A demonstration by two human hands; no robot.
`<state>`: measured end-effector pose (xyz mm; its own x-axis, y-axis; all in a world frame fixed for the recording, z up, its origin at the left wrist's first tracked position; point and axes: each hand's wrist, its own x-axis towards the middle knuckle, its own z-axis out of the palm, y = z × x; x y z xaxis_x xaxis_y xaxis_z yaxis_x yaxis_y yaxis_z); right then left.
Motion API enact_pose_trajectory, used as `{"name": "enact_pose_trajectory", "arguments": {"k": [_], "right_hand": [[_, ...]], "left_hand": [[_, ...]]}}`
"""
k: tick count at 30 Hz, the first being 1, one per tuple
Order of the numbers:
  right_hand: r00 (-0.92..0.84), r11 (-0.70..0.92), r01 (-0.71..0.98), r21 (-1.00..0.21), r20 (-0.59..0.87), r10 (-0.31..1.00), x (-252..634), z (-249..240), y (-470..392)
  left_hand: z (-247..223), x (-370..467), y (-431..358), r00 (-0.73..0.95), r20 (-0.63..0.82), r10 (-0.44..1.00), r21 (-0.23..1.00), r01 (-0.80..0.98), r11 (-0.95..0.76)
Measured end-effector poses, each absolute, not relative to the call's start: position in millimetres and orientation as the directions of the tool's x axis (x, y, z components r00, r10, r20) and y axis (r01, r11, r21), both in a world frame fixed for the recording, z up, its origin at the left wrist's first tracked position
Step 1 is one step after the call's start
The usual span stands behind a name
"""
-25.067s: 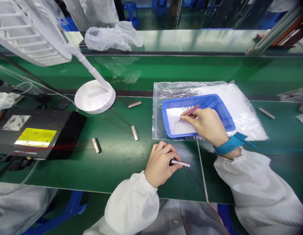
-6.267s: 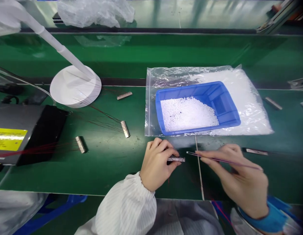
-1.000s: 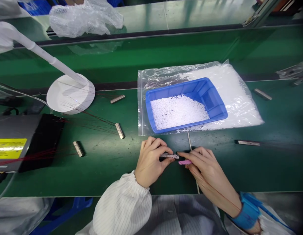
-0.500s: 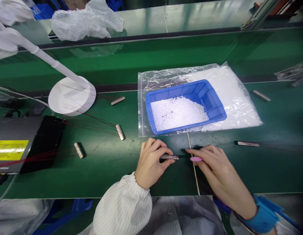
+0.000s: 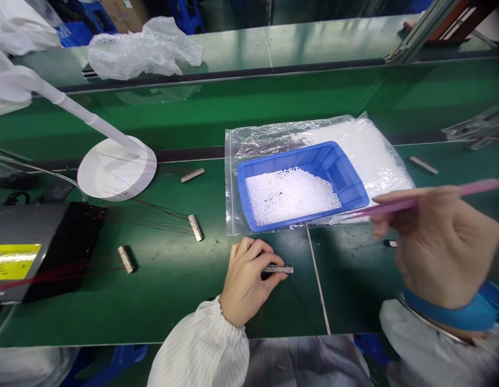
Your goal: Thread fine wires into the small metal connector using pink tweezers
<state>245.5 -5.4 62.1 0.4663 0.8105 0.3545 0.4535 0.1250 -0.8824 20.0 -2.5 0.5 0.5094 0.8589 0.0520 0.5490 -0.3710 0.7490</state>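
Here, pinching a small pale strip [image 5: 284, 269] between thumb and forefinger of the left hand [image 5: 249, 284], with the other fingers curled close beside. Have the strip right at those fingertips, one end hidden in the grip, the other jutting out to their right. Holding, in the right hand [image 5: 447, 247], what look like pink tweezers [image 5: 398, 207], squeezed between thumb and fingers but too blurred to tell whether parted at the tips. See the thin end pointing left from the right fingers, close to the blue tray [image 5: 342, 172], and the thick end sticking out past the hand. Find that tray beyond the left fingertips, partly filled with white beads [image 5: 292, 194] and resting on a clear bag [image 5: 378, 156]. Wearing a blue band [image 5: 451, 312] on the right wrist. Left of the left fingers, find three loose strips [image 5: 195, 228] lying well apart on the green table [image 5: 185, 301], with thin wires [image 5: 164, 207] running to a white stand [image 5: 100, 174]. Farther left, see a dark box [image 5: 54, 226]. Below the right fingers, spot a mostly covered strip [image 5: 390, 243].
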Motion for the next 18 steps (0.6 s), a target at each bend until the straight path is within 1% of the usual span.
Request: {"name": "enact_pose_trajectory", "arguments": {"k": [2, 3, 5, 6, 8, 10, 12, 15, 18], "right_hand": [[0.475, 0.122, 0.225, -0.967, 0.218, 0.852, 247.9, 57.6, 8.3], [0.475, 0.099, 0.136, -0.986, 0.152, 0.867, 248.7, 56.1, 14.2], [0.438, 0.060, 0.074, -0.995, 0.086, 0.895, 248.4, 55.0, 23.4], [0.424, 0.060, 0.104, -0.993, 0.099, 0.900, 247.2, 55.3, 26.7], [0.393, 0.099, 0.279, -0.955, 0.207, 0.896, 243.2, 56.2, 31.2], [0.334, 0.129, 0.525, -0.841, 0.343, 0.878, 239.0, 56.2, 33.8], [0.235, 0.118, 0.709, -0.695, 0.391, 0.890, 236.4, 54.0, 35.8], [0.115, 0.108, 0.830, -0.547, 0.357, 0.927, 236.5, 48.4, 39.0], [0.048, 0.127, 0.874, -0.468, 0.344, 0.938, 238.7, 44.0, 42.2]], "left_hand": [[1.2, 20.3, -1.8, 0.511, 0.054, 0.858, 0.751, 0.545, -0.372], [1.6, 20.6, -1.5, 0.513, 0.057, 0.857, 0.753, 0.542, -0.374], [2.2, 21.3, -1.1, 0.510, 0.071, 0.858, 0.756, 0.533, -0.379], [2.4, 21.6, -1.0, 0.506, 0.080, 0.859, 0.758, 0.529, -0.382], [2.6, 22.0, -1.2, 0.501, 0.092, 0.861, 0.759, 0.525, -0.386], [2.6, 22.2, -1.5, 0.498, 0.100, 0.861, 0.759, 0.522, -0.390], [2.3, 22.1, -1.6, 0.497, 0.105, 0.861, 0.759, 0.519, -0.392], [1.5, 21.9, -1.3, 0.491, 0.112, 0.864, 0.760, 0.518, -0.393], [1.3, 21.9, -1.2, 0.487, 0.101, 0.868, 0.762, 0.523, -0.382]]}}
